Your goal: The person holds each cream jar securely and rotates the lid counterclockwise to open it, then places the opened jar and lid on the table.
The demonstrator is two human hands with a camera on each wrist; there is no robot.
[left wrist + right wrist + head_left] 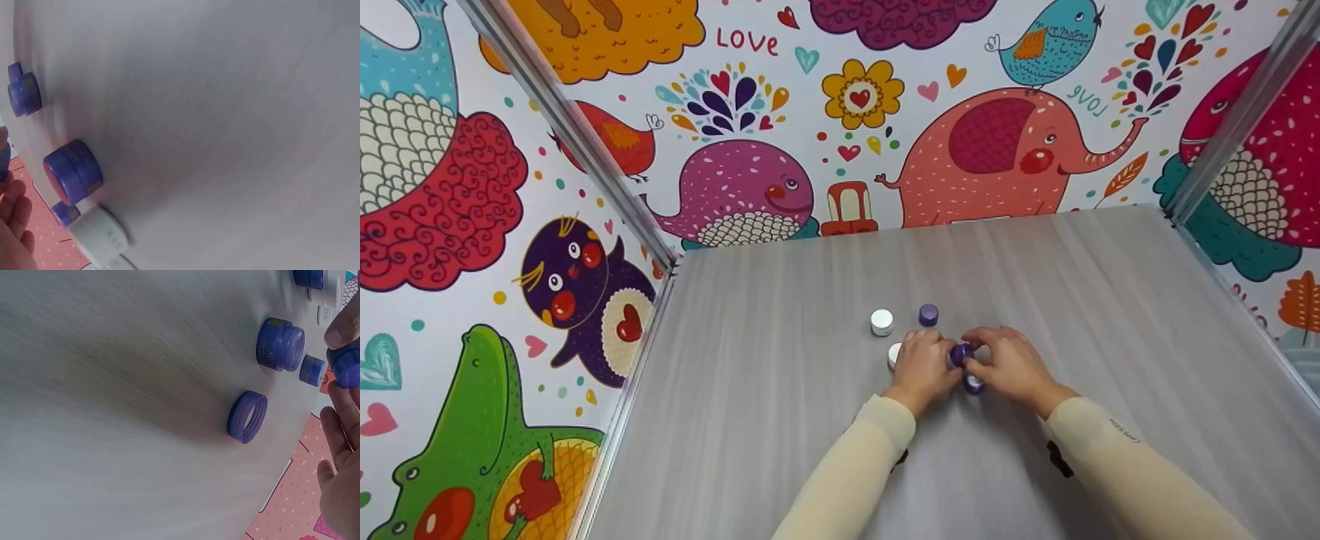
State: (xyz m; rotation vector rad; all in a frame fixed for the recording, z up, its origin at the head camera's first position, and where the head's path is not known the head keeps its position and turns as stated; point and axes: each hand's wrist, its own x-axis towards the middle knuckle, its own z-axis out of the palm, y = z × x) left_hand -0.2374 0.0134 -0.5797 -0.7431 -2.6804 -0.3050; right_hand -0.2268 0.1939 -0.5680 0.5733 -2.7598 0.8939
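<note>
Both hands meet over the table around one small purple jar [961,354]. My right hand [1011,366] pinches it between thumb and fingers, and in the right wrist view the held purple jar [346,365] sits near the image edge. My left hand [922,366] grips its other side; much of the jar is hidden by fingers. Just below the hands lies another purple item [973,384], partly covered. In the right wrist view, a purple jar without its lid [281,346] stands on the table, and a purple ring-shaped lid [247,417] lies apart from it.
One white jar [882,322] stands beyond the left hand, and a second white jar [894,355] is partly behind it. A purple jar [928,314] stands farther back. Patterned walls with metal posts [574,139] border the grey table [765,360].
</note>
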